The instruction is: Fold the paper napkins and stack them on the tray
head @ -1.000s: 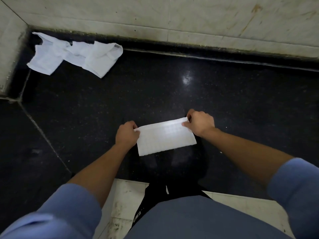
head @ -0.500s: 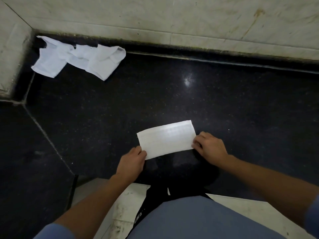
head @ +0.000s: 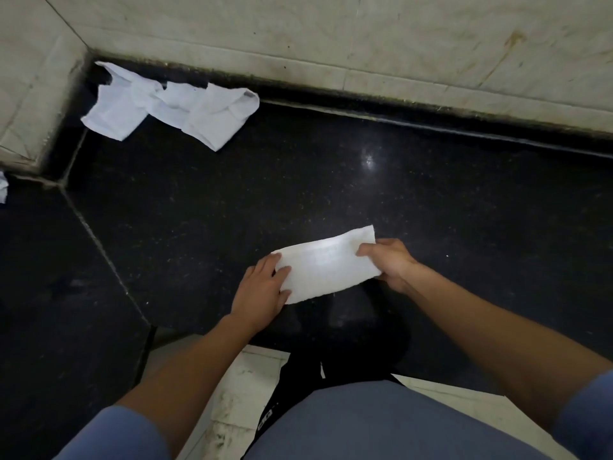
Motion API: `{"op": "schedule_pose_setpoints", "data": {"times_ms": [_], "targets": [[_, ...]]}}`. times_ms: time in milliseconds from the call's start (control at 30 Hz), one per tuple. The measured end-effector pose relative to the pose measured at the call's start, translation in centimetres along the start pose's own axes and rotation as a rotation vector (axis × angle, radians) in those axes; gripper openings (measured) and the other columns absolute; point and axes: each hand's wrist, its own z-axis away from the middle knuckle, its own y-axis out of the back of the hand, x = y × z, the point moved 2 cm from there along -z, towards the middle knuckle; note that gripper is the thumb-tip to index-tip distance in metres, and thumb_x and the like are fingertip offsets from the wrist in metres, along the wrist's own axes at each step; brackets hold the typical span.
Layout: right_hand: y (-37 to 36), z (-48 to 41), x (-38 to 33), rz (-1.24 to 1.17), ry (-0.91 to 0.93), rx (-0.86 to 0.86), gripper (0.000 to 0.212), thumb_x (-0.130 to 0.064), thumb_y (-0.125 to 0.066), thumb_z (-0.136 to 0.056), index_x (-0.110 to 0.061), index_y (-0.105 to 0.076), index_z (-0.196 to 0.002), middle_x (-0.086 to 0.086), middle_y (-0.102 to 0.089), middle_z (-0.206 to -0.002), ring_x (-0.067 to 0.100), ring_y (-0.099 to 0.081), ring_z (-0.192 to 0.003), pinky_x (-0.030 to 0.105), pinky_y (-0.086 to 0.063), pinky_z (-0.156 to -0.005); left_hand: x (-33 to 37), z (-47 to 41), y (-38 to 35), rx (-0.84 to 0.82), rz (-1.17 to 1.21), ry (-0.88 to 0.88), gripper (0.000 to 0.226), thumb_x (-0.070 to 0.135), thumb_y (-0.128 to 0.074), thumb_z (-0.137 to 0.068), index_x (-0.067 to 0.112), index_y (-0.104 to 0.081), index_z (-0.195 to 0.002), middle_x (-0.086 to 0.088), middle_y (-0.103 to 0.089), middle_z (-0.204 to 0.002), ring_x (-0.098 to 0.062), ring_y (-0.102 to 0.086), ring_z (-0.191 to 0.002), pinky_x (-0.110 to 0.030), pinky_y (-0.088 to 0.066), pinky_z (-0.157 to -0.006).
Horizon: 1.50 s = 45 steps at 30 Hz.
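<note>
A white paper napkin (head: 326, 265), folded into a long rectangle, is at the near middle of the black counter (head: 232, 210). My left hand (head: 262, 288) grips its left end, thumb on top. My right hand (head: 389, 263) pinches its right end, fingers over the upper edge. The napkin looks slightly lifted or flat on the counter; I cannot tell which. A loose heap of unfolded white napkins (head: 169, 106) lies in the far left corner. No tray is in view.
A pale tiled wall (head: 365, 44) runs along the back and the left corner. A seam crosses the counter diagonally at left. A scrap of white paper (head: 2, 190) shows at the left edge. The counter's front edge is close to my body.
Both hands left the napkin's top corners, dropped toward its lower edge, and now hold it at its two short ends. The napkin stays folded in half.
</note>
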Motion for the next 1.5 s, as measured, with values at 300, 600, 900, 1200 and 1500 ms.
{"op": "schedule_pose_setpoints", "data": {"times_ms": [300, 600, 900, 1200, 1500], "targets": [[-10.5, 0.1, 1.1, 0.832, 0.367, -0.088, 0.017, -0.021, -0.066, -0.083, -0.019, -0.055, -0.095, 0.0, -0.059, -0.1, 0.02, -0.058, -0.092, 0.03, -0.049, -0.069, -6.1, 4.1, 1.8, 0.138, 0.12, 0.341, 0.033, 0.026, -0.064, -0.088, 0.011, -0.063, -0.117, -0.008, -0.055, -0.122, -0.025, -0.053, -0.108, -0.041, -0.048, -0.091], [-9.3, -0.6, 2.0, 0.749, 0.486, -0.202, 0.022, -0.024, -0.07, -0.084, -0.015, -0.07, -0.104, -0.002, -0.068, -0.088, 0.016, -0.065, -0.082, 0.032, -0.054, -0.079, -2.8, 2.7, 2.0, 0.175, 0.232, 0.305, 0.019, 0.025, -0.063, -0.087, 0.013, -0.066, -0.102, -0.005, -0.059, -0.101, -0.022, -0.056, -0.09, -0.035, -0.049, -0.073], [-7.0, -1.0, 0.6, 1.145, 0.833, 0.045, 0.04, -0.026, -0.053, -0.093, -0.023, -0.051, -0.132, -0.002, -0.049, -0.127, 0.019, -0.048, -0.112, 0.038, -0.05, -0.084, 2.4, -1.0, 0.8, -0.086, 0.502, 0.766, 0.031, 0.044, -0.07, -0.079, 0.015, -0.064, -0.089, -0.002, -0.066, -0.091, -0.023, -0.062, -0.088, -0.03, -0.045, -0.069], [-8.8, -1.9, -2.0, 1.288, 0.98, 0.031, 0.022, -0.026, -0.046, -0.097, -0.023, -0.064, -0.108, -0.002, -0.055, -0.112, 0.017, -0.043, -0.108, 0.031, -0.046, -0.07, 3.0, -0.1, 0.6, 0.064, 0.773, 0.804, 0.017, 0.028, -0.07, -0.08, 0.019, -0.059, -0.071, 0.002, -0.062, -0.074, -0.017, -0.061, -0.073, -0.033, -0.052, -0.067], [-9.1, -2.7, -0.8, 1.335, 0.939, -0.032, 0.031, -0.032, -0.049, -0.095, -0.025, -0.056, -0.125, -0.002, -0.052, -0.121, 0.018, -0.04, -0.119, 0.034, -0.044, -0.085, 1.5, 1.5, -0.7, 0.197, 1.131, 1.038, 0.014, 0.011, -0.069, -0.084, 0.002, -0.058, -0.081, -0.018, -0.067, -0.082, -0.026, -0.068, -0.055, -0.028, -0.054, -0.045]]}}
